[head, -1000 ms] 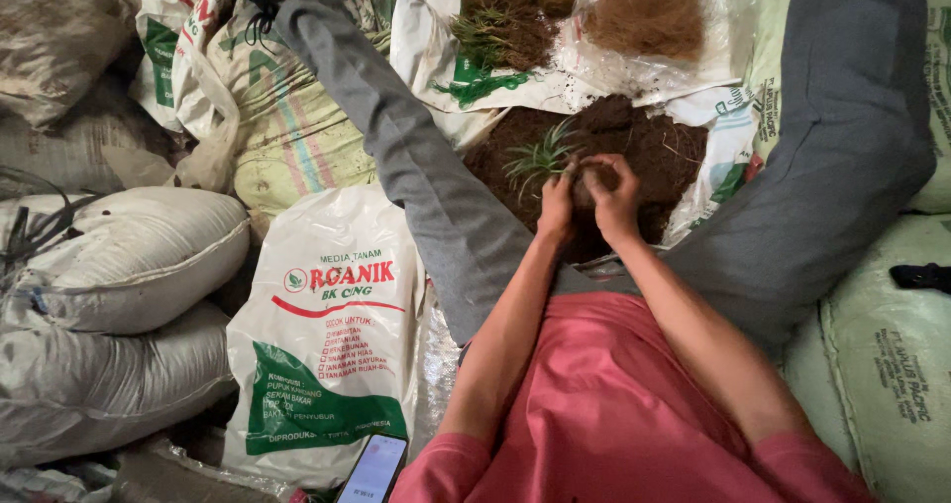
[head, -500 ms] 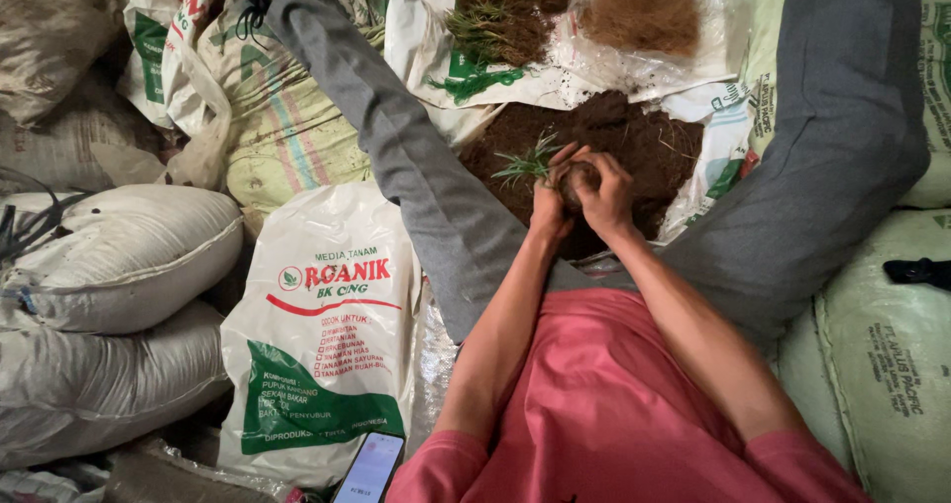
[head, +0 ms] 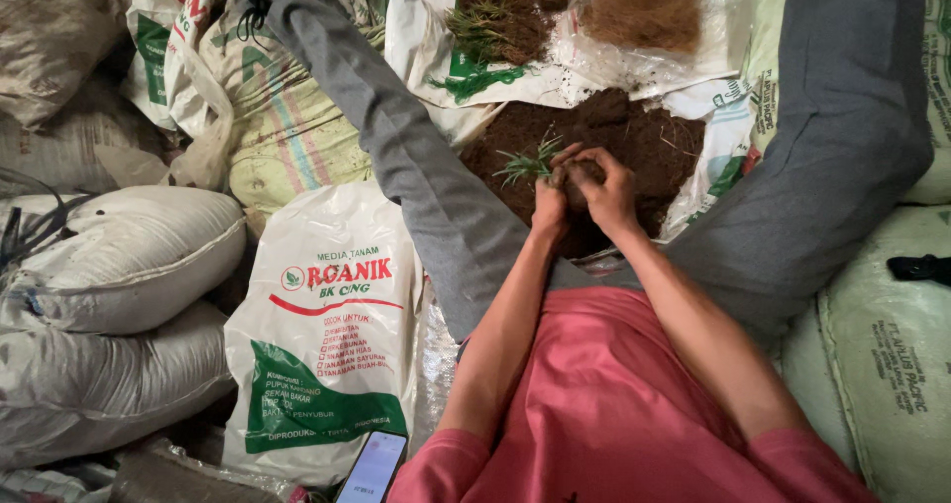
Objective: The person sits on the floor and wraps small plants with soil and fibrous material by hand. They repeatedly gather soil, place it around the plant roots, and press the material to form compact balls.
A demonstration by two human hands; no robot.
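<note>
Near: phone at bottom edge, white-green sack just above it. Mid: left hand and right hand pressed together, fingers curled tight around a soil clump with a small green seedling sticking out left. Under them, dark soil pile. Far: rooted seedlings, brown fibre heap.

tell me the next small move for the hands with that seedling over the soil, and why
Probably press the soil tighter around the roots. Both the left hand and the right hand are cupped together around a dark clump at the base of the small green seedling, just above the pile of dark soil. The leaves stick out leftward, and the clump looks loose, unfinished.
</note>
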